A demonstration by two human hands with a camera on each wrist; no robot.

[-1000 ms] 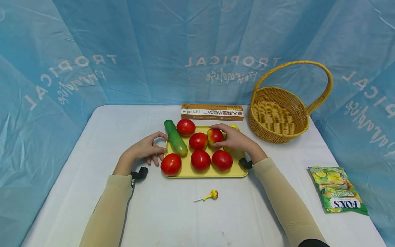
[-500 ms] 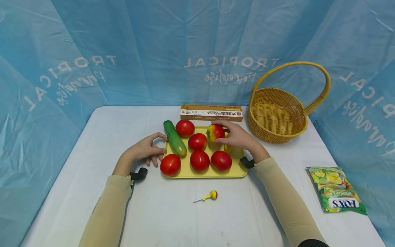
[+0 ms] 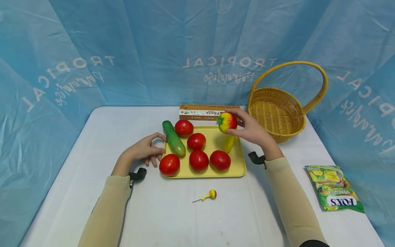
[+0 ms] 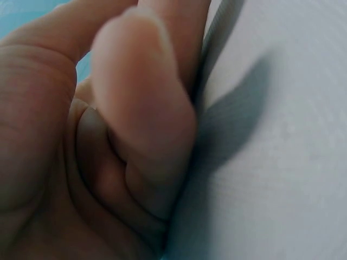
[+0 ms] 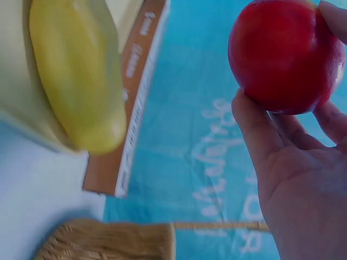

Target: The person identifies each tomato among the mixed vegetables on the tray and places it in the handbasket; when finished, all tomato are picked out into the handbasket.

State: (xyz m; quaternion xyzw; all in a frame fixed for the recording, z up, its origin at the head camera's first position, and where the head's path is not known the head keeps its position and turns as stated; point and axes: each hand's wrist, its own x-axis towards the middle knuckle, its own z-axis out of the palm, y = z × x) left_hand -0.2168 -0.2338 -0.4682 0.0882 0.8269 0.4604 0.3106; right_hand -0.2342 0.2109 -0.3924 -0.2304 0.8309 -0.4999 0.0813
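Observation:
In the head view, my right hand point(image 3: 254, 131) grips a red-and-yellow fruit point(image 3: 227, 122) with a green leafy end, raised over the back right of a yellow tray point(image 3: 213, 134). The right wrist view shows the fruit's smooth red side point(image 5: 282, 57) between thumb and fingers. Below it on the tray lies a long yellow fruit point(image 3: 228, 144). My left hand point(image 3: 143, 148) rests at the tray's left edge, fingers relaxed, beside a green cucumber point(image 3: 174, 139) and a tomato point(image 3: 169, 165). Several other tomatoes point(image 3: 199, 161) sit on the tray. In the left wrist view, fingers point(image 4: 143, 81) hide the tray.
Behind the tray lies a pasta box point(image 3: 197, 112). A wicker basket point(image 3: 274, 133) with a tall handle stands at the back right. A lollipop point(image 3: 212, 194) lies in front of the tray, and a green FOX'S packet point(image 3: 336, 188) near the table's right edge.
My right hand has lifted the red-and-yellow fruit off the tray and moved it up and right, uncovering the long yellow fruit. My left hand has stayed in place.

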